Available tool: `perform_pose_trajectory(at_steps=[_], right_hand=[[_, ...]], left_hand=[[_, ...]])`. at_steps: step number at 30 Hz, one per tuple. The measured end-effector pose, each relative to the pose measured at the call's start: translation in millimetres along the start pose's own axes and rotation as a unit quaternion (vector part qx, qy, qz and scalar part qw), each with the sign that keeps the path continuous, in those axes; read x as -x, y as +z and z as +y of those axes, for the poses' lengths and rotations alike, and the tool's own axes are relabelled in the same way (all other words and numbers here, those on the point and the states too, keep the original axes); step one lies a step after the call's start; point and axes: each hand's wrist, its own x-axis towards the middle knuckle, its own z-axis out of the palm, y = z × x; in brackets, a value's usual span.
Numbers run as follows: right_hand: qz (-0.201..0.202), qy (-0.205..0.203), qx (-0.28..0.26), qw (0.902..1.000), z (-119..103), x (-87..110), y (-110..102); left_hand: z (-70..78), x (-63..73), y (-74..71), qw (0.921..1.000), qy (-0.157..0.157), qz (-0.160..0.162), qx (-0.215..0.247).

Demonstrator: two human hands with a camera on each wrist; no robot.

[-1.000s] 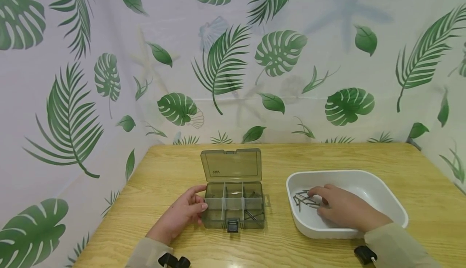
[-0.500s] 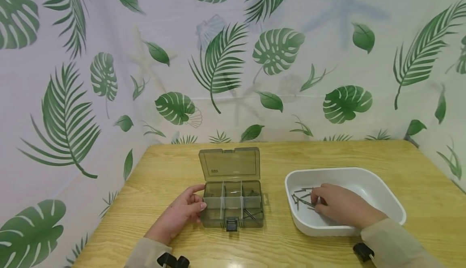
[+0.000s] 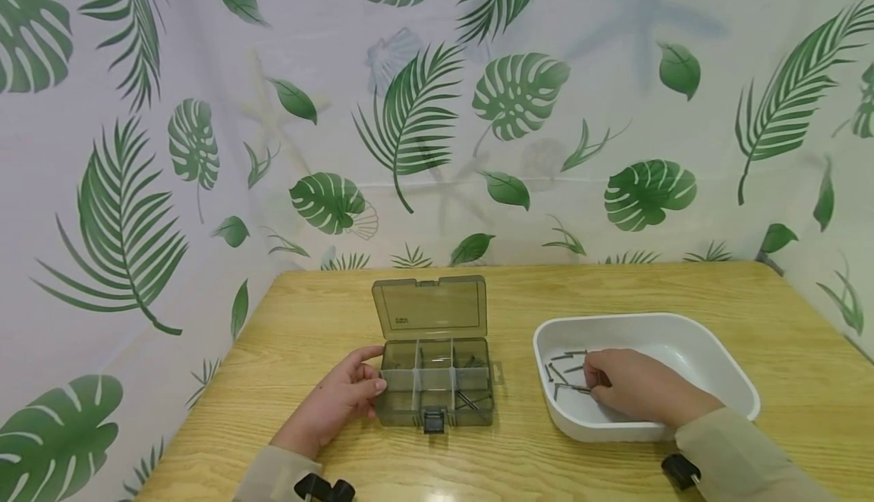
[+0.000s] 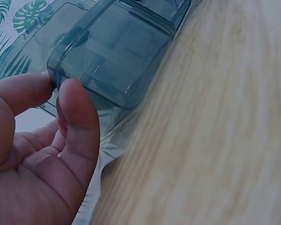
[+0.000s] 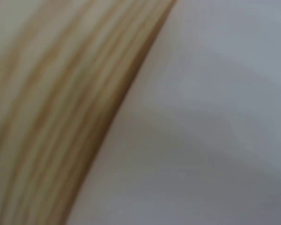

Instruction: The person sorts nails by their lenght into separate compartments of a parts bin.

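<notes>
A smoky see-through compartment box [image 3: 435, 388] stands with its lid [image 3: 433, 309] raised. My left hand [image 3: 341, 396] grips the box's left end, thumb and fingers at its corner in the left wrist view. Several thin grey screws [image 3: 471, 402] lie in the box's front right compartment, and small dark pieces show in the one behind. Inside the white tray [image 3: 710, 365], my right hand [image 3: 642, 384] has its fingers curled down, pinching at a screw [image 3: 576, 388]. The fingertips are partly hidden. Several loose screws [image 3: 558, 373] lie left of them.
The wooden table [image 3: 519, 460] carries the box left of the tray. A leaf-patterned cloth [image 3: 437, 108] hangs behind and at both sides. The right wrist view is blurred, showing only wood grain and a pale surface [image 5: 201, 122].
The right hand's fingers have drawn closer together among the screws, and some screws have shifted and spread. The left hand and the box keep their places; the head view has shifted slightly.
</notes>
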Motion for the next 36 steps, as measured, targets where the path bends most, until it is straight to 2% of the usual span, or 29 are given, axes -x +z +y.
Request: perform_pose_trajectory(at_steps=[6,13,17,24,29,36], right_hand=[[0.018,0.013,0.003,0.9997,-4,2.5,-2],[0.065,0.025,-0.017,0.9974,-11,8.1,-9],[0.093,0.009,-0.027,0.9953,-22,8.7,-15],[0.146,-0.049,-0.046,0.987,-47,5.7,-20],[0.147,-0.06,-0.051,0.9861,-65,-2.5,-20],[0.158,-0.07,-0.059,0.9831,-91,-24.1,-14]], left_hand=[[1.2,0.9,1.7,1.0,-0.003,0.001,0.002],[-0.4,0.6,3.0,1.0,-0.004,0.0,0.002],[-1.0,0.3,2.7,1.0,-0.006,0.0,0.007],[0.2,-0.3,2.7,1.0,-0.001,-0.003,0.006],[1.0,0.1,2.4,1.0,-0.003,-0.001,0.005],[-0.2,0.6,0.5,1.0,-0.003,0.005,0.005]])
